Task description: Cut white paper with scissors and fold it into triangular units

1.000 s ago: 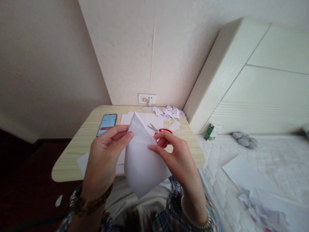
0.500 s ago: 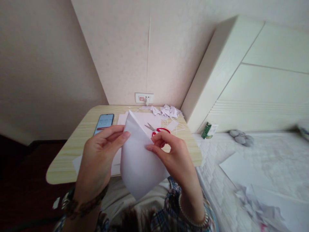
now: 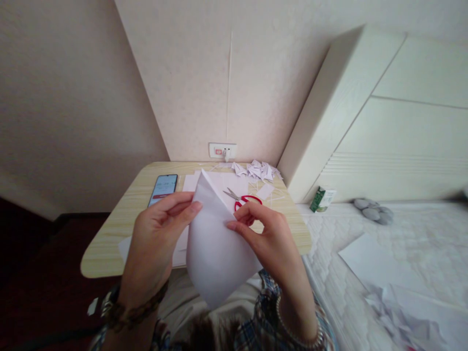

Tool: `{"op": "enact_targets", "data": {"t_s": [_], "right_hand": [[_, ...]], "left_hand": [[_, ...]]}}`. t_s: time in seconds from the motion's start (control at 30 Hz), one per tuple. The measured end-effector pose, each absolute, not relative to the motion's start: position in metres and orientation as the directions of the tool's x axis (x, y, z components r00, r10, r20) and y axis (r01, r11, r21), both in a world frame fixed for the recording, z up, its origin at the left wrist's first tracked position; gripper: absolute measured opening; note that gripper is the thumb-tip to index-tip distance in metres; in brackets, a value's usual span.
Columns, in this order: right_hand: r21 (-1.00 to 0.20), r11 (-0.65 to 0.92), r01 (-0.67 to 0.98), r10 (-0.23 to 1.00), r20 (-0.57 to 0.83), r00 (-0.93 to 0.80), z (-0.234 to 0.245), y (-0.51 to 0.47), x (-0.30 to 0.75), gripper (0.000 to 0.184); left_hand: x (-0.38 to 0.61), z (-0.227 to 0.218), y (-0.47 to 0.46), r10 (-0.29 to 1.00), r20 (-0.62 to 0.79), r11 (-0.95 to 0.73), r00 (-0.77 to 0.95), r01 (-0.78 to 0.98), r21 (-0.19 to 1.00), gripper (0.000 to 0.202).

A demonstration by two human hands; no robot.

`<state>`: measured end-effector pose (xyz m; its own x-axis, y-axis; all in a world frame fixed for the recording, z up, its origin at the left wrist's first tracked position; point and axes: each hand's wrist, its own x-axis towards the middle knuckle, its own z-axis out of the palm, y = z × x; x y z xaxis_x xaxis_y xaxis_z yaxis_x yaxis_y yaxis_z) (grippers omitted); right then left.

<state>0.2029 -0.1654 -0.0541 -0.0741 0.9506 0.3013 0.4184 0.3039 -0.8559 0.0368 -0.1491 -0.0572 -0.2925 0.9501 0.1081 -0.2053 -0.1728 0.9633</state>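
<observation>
A white sheet of paper [image 3: 219, 253], curved and with a pointed top corner, is held up in front of me over the table's near edge. My left hand [image 3: 164, 224] pinches its left edge between thumb and fingers. On the right edge, my right hand [image 3: 263, 234] grips it with thumb and forefinger. Behind the paper lie red-handled scissors [image 3: 241, 198], their blades apart, partly covered by my right hand. More white sheets [image 3: 190, 183] rest on the table under them.
The pale wooden table [image 3: 106, 243] bears a phone [image 3: 164, 186] and a pile of folded paper pieces [image 3: 258, 169] near the wall outlet [image 3: 222, 150]. On the mattress at right are a green-and-white box [image 3: 321, 200], a grey lobed object [image 3: 373, 210], a sheet [image 3: 369, 258] and crumpled paper [image 3: 405, 317].
The whole view has shifted a little, so everything appears slightly further right. Both hands keep their hold on the paper, with hardly any change in its shape.
</observation>
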Motion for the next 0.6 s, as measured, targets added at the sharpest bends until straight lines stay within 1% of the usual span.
{"op": "enact_targets", "data": {"t_s": [0.1, 0.2, 0.27, 0.3, 0.37, 0.5, 0.6], "right_hand": [[-0.847, 0.309, 0.432, 0.95, 0.298, -0.095, -0.0554, -0.1661, 0.2028, 0.02], [-0.842, 0.303, 0.447, 0.953, 0.269, -0.14, -0.0557, -0.1675, 0.2016, 0.02], [-0.841, 0.301, 0.449, 0.953, 0.25, -0.17, -0.0552, -0.168, 0.2007, 0.02], [-0.842, 0.301, 0.447, 0.953, 0.243, -0.183, -0.0548, -0.1681, 0.2003, 0.021], [-0.842, 0.301, 0.447, 0.951, 0.23, -0.207, -0.0538, -0.168, 0.1998, 0.021], [-0.837, 0.314, 0.448, 0.945, 0.227, -0.237, -0.0534, -0.1679, 0.2002, 0.02], [-0.829, 0.315, 0.463, 0.944, 0.223, -0.244, -0.0549, -0.1682, 0.2017, 0.019]], "left_hand": [[0.0368, -0.054, -0.1511, 0.962, 0.118, -0.168, -0.245, -0.193, 0.967, 0.017], [0.0357, -0.0511, -0.1543, 0.982, 0.139, -0.159, -0.126, -0.172, 0.972, 0.02], [0.034, -0.0507, -0.1561, 0.987, 0.146, -0.154, -0.062, -0.159, 0.975, 0.016], [0.0329, -0.0509, -0.1567, 0.987, 0.148, -0.156, -0.057, -0.158, 0.975, 0.013], [0.0308, -0.0518, -0.1574, 0.985, 0.151, -0.163, -0.08, -0.168, 0.972, 0.008], [0.028, -0.0539, -0.1562, 0.975, 0.172, -0.196, -0.14, -0.183, 0.963, 0.011], [0.0275, -0.0556, -0.1535, 0.954, 0.209, -0.249, -0.217, -0.179, 0.952, 0.01]]}}
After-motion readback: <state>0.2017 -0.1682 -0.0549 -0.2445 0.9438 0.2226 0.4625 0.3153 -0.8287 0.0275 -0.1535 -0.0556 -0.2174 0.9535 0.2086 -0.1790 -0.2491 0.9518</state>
